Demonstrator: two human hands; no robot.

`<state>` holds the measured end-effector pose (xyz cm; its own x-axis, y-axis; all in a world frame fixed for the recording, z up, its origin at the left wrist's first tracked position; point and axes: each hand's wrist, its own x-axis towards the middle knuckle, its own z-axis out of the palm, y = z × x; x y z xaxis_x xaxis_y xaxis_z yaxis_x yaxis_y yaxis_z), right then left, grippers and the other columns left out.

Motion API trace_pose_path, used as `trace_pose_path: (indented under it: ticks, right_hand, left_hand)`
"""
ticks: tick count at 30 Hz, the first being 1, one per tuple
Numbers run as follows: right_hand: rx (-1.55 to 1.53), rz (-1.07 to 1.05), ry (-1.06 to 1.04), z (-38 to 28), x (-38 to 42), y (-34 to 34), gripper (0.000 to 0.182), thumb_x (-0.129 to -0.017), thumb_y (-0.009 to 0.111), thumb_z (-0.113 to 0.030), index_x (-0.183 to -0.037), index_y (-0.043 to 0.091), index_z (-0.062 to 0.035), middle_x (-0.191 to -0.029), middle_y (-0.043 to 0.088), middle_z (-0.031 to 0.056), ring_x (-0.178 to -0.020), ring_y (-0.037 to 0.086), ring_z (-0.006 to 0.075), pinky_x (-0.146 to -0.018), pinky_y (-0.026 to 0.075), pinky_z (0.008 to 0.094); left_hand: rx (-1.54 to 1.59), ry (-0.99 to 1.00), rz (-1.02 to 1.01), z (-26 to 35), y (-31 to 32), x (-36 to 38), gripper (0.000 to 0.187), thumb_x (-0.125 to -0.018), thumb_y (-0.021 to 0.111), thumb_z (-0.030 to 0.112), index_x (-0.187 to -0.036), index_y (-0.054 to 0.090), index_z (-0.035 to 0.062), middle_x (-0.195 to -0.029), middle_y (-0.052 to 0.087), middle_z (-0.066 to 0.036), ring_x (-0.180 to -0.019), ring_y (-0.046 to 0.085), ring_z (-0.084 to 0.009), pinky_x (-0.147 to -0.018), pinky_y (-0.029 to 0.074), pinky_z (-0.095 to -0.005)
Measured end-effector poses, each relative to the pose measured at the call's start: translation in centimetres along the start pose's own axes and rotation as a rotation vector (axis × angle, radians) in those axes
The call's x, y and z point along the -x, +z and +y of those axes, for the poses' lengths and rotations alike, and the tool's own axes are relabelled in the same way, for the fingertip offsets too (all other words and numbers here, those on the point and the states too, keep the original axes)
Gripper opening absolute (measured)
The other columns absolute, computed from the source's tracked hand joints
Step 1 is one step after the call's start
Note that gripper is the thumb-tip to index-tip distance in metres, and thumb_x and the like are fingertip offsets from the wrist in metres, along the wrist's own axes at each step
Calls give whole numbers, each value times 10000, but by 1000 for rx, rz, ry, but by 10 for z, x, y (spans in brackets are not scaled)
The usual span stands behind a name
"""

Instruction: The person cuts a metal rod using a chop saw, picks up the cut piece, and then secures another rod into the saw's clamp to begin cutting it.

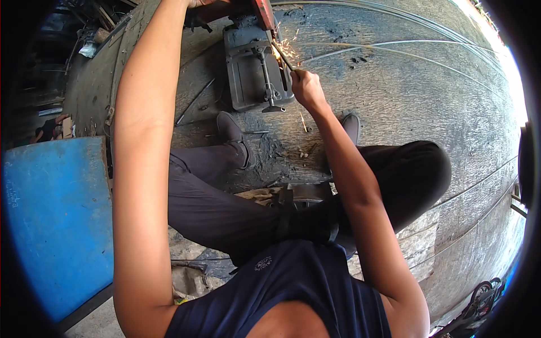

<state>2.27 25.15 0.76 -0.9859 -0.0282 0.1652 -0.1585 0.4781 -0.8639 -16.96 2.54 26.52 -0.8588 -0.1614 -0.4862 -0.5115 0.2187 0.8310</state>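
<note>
My right hand (307,90) is closed around a thin metal rod (285,57), its far end against a cut-off saw (239,79). Orange sparks (289,48) spray around that end, just below the saw's red guard (263,12). The saw's grey base carries a clamp screw (266,73) with a handle at the near end. My left arm reaches up along the left side. At the top edge, beside the red part of the saw, only a sliver of my left hand (207,2) shows; its fingers are cut off by the frame.
Long metal rods (394,43) lie across the floor at upper right. A loose dark rod (195,101) rests left of the saw, near my shoe (230,129). A blue panel (56,219) stands at left. A bicycle (479,298) is at lower right. Another person (48,129) is at far left.
</note>
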Motion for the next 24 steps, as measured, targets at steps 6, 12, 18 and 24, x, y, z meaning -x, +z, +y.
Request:
trace_pose_path:
  ticks: [6, 12, 18, 24]
  right_hand:
    - [-167, -37, 163, 12, -8, 6, 320, -922, 532, -243, -818, 660, 30, -713, 627, 236, -668, 636, 386, -663, 486, 466]
    - [-802, -239, 488, 19, 4, -13, 317, -1005, 472, -286, -1009, 621, -6, -635, 525, 15, -463, 439, 81, -405, 343, 246]
    - [-764, -169, 450, 17, 14, -21, 294, -1005, 459, -256, -1025, 610, -4, -651, 530, 21, -456, 438, 76, -379, 325, 244]
    - [-641, -165, 389, 30, 13, -4, 295, -974, 523, -237, -998, 651, 28, -643, 560, 31, -542, 482, 106, -511, 392, 284]
  left_hand:
    - [-29, 21, 79, -2, 9, 12, 349, -711, 590, 370, -932, 587, 100, -816, 559, -93, -721, 563, -250, -655, 514, -402]
    - [-15, 31, 69, -2, 6, 10, 333, -719, 581, 381, -918, 595, 114, -824, 567, -89, -728, 573, -255, -659, 521, -413]
    - [24, 13, -2, -4, 0, -1, 310, -714, 578, 382, -878, 581, 119, -794, 554, -87, -698, 567, -256, -626, 521, -432]
    - [25, 49, 43, -6, 0, -3, 303, -704, 586, 376, -868, 578, 121, -770, 547, -84, -682, 562, -263, -623, 527, -435]
